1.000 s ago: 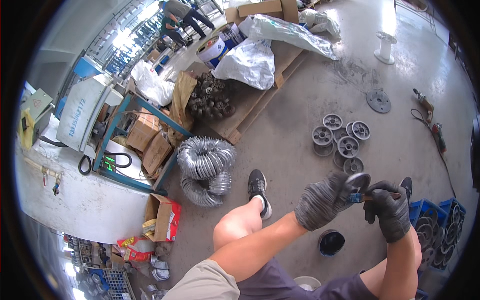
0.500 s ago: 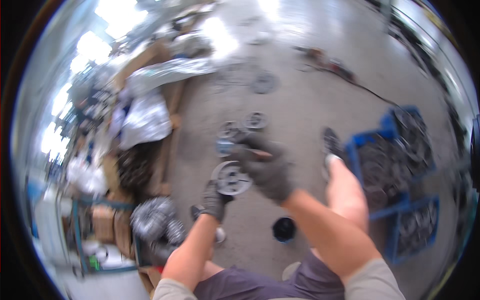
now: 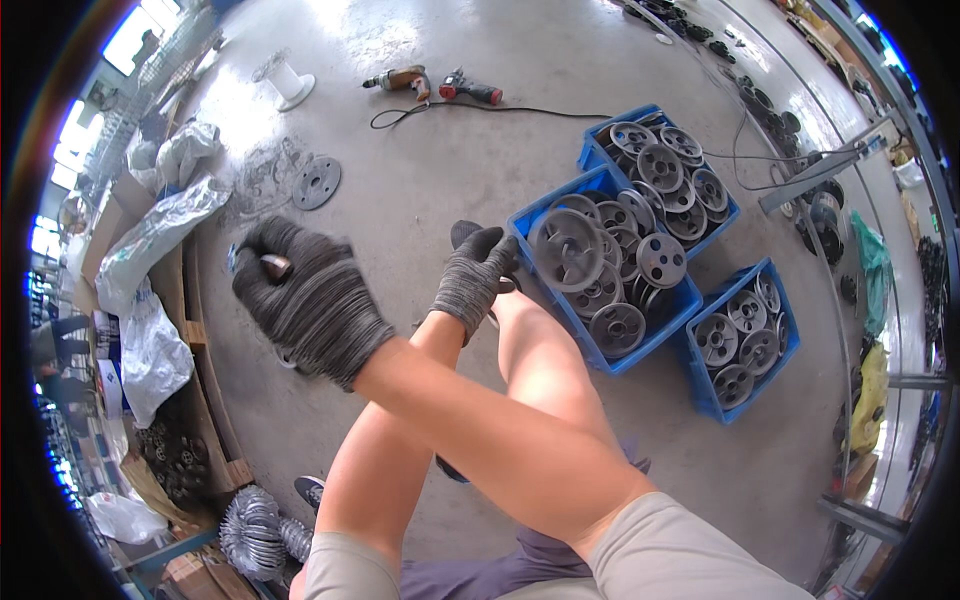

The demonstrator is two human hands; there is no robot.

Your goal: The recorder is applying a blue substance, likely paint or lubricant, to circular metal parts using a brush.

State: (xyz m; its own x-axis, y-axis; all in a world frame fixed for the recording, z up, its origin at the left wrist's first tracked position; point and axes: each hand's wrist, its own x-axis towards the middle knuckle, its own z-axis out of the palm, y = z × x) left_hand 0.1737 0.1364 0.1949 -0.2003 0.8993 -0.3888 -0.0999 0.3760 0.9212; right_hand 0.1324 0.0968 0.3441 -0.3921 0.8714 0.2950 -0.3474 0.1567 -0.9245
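Observation:
My forearms cross, the left one beneath the right. My left hand (image 3: 470, 280), in a dark grey knit glove, is open beside the near-left edge of a blue crate (image 3: 640, 358), its fingers stretched toward it, with nothing visible in them. The crate is heaped with grey wheels (image 3: 565, 250) with holes. My right hand (image 3: 310, 300), gloved alike, hangs over the floor at the left with its fingers curled closed. One bare fingertip shows, and a sliver of blue peeks out past the fingers; what it holds is hidden. Below it, a round piece is mostly covered.
Two more blue crates of wheels stand behind (image 3: 592, 150) and to the right (image 3: 715, 405). Farther off lie a flat holed disc (image 3: 317, 182), a white spool (image 3: 290, 88) and two power tools (image 3: 470, 90) with a black cable. Plastic bags (image 3: 155, 350) and cardboard line the left side.
The view has swung rightward. My left hand has gone from holding a grey wheel at the left to the crate, the wheel now out of it. My right hand stays closed, now left of it.

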